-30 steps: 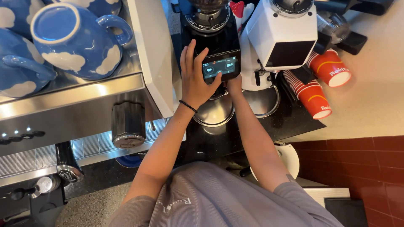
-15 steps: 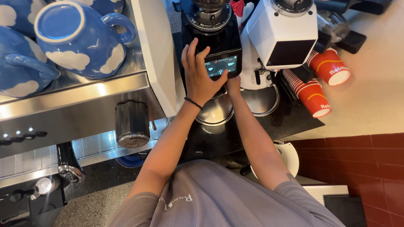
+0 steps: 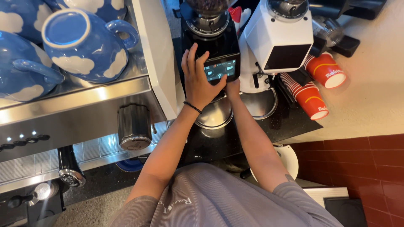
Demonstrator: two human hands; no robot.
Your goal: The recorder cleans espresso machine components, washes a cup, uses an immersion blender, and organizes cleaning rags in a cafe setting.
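My left hand lies flat against the front of a black coffee grinder, fingers spread, thumb touching its small lit touchscreen. A black band circles that wrist. My right hand reaches in under the screen, just right of the left hand. Its fingers are hidden by the grinder, so what it holds is not visible. A round steel tray sits below both hands.
A white grinder stands to the right over a second steel tray. Red paper cups lie stacked beside it. Left is a steel espresso machine with blue cloud-patterned cups on top and a group head jutting out.
My left thumb has slid onto the touchscreen's left edge, and more of the screen shows. The right arm has stayed in place.
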